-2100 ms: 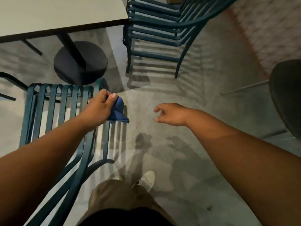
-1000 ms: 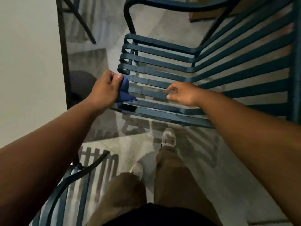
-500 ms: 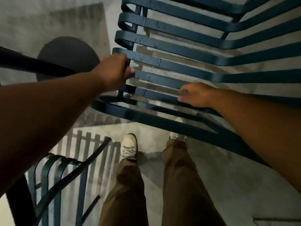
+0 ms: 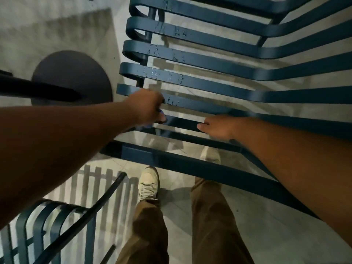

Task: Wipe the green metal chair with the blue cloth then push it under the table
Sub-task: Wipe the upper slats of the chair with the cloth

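Observation:
The green metal chair [image 4: 219, 75] fills the upper right, its slatted seat seen from above with water drops on several slats. My left hand [image 4: 147, 108] presses down on a slat at the seat's left side, closed around the blue cloth [image 4: 162, 113], of which only a small edge shows under the fingers. My right hand [image 4: 217, 128] rests on a nearer slat, fingers curled over its edge. Only the table's dark round base [image 4: 62, 73] and a dark bar [image 4: 38, 90] show at the left.
A second green slatted chair [image 4: 38, 225] stands at the lower left, its dark arm rail [image 4: 91, 208] slanting toward my feet. My legs and pale shoes [image 4: 148, 184] stand on grey floor just behind the chair's rear frame bar [image 4: 190, 166].
I have stepped from the first chair to this one. Over the last second the view closed in on the seat; my left hand with the cloth slid down the slats, my right hand stayed on its slat.

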The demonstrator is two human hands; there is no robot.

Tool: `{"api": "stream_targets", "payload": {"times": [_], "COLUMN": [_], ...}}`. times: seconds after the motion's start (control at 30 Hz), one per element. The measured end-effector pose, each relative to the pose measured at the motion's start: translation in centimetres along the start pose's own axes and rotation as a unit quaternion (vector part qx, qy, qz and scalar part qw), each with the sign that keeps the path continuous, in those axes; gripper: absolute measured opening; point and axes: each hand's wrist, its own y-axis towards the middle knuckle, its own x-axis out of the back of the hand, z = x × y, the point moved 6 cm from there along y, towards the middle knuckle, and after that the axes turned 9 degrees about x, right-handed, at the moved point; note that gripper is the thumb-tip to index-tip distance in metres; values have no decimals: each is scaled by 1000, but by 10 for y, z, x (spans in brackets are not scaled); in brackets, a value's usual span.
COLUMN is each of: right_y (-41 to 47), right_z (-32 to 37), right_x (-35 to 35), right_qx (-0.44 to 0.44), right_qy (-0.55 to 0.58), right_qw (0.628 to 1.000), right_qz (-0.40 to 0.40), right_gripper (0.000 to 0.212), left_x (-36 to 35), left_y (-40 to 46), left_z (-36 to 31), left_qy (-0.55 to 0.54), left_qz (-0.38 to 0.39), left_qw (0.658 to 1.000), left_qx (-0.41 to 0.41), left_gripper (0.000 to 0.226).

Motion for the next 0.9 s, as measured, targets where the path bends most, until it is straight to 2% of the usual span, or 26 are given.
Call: {"api": "stream_targets", "payload": {"times": [0.1,0.2,0.27,0.37,0.5,0.57,0.67,0.8,0.9], "right_y": [5,11,12,9,4,4,3,-1,-12], "right_z": [-1,-2,-6,-8,-6,-5,-5,-2,1], "right_x": [0,0,-2,-2,-1,-2,-2,4,18], "right_qx": [-14,-21,-16,-16,-12,-6,1,14,46], "right_qy": [-12,-19,-5,9,32,40,47,13,-15], "right_qw": [1000,1000,1000,999,999,999,999,1000,996], "right_qz": [12,9,13,27,6,-4,-1,-12,-77], "right_gripper": [58,51,57,76,76,73,73,59,42], "left_x": [-34,-53,-46,-21,19,23,10,-29,-26], "left_y": [5,9,6,-4,-12,-10,-3,6,7], "left_z": [-60,-95,-81,-25,50,60,34,-40,-64], "left_qy": [37,72,88,149,140,129,147,28,-75], "left_qz": [24,14,20,62,74,63,20,13,-19], "left_qw": [997,992,990,984,987,989,989,995,991], "left_qx": [-60,-105,-110,-80,13,38,-12,-96,-110], "left_gripper": [17,20,22,26,17,17,20,16,15]}}
